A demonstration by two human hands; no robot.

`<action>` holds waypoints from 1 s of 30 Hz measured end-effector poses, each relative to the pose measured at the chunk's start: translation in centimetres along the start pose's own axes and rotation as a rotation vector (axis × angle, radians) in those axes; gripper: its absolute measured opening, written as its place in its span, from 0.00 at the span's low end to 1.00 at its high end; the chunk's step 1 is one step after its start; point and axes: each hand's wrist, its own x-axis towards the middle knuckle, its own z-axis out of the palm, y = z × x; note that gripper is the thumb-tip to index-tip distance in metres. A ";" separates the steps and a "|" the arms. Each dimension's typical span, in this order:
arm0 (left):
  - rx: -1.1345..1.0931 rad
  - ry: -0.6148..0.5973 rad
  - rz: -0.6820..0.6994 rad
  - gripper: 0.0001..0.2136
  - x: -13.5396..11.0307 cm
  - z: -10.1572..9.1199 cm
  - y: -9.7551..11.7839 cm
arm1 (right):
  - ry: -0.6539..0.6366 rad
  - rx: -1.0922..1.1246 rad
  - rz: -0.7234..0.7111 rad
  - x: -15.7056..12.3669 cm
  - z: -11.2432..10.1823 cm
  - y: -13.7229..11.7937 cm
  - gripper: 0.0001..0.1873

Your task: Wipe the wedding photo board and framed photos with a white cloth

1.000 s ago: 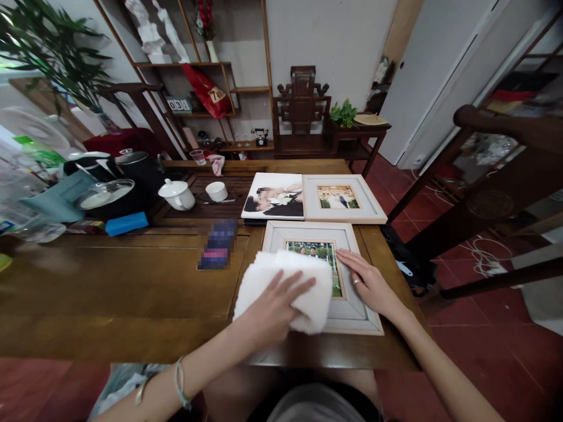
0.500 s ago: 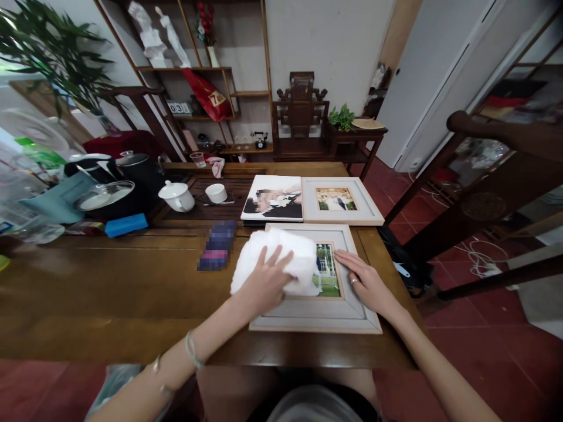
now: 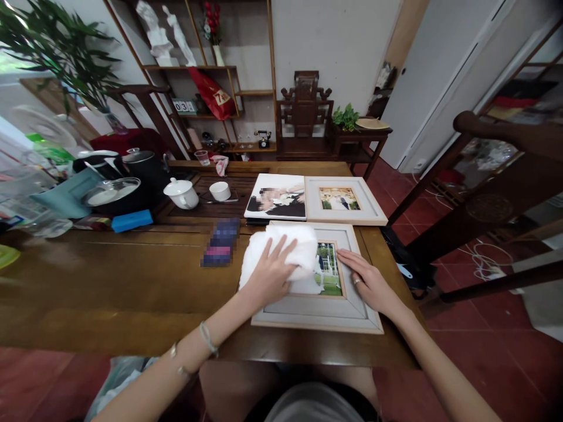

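Observation:
A white cloth (image 3: 259, 252), thick and folded, covers the left part of a pale picture frame (image 3: 316, 319) lying flat at the table's front edge. On top of the cloth rests my left hand (image 3: 270, 275), palm down with its fingers spread. My right hand (image 3: 367, 281) lies on the right side of the frame, fingers stretched out, their tips by the inner border of the photo. Part of the photo (image 3: 329, 266), with greenery and a white structure, shows between the two hands; the cloth hides the rest.
Behind the frame lie a second framed photo (image 3: 373, 205) and a photo panel (image 3: 255, 196). Left of them are a blurred-out dark item (image 3: 220, 243), a white cup (image 3: 220, 190), a lidded white bowl (image 3: 181, 193), a blue block (image 3: 132, 220) and dark pots. A wooden chair (image 3: 484, 193) stands right.
My left hand and the cloth have shifted slightly away from me over the frame. My right hand keeps its place on the frame. The whole view has swung a little left.

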 end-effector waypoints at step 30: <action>0.082 0.072 -0.118 0.15 3.2 0.6 -0.9 | 0.017 -0.012 0.008 0.1 0.1 -0.1 0.34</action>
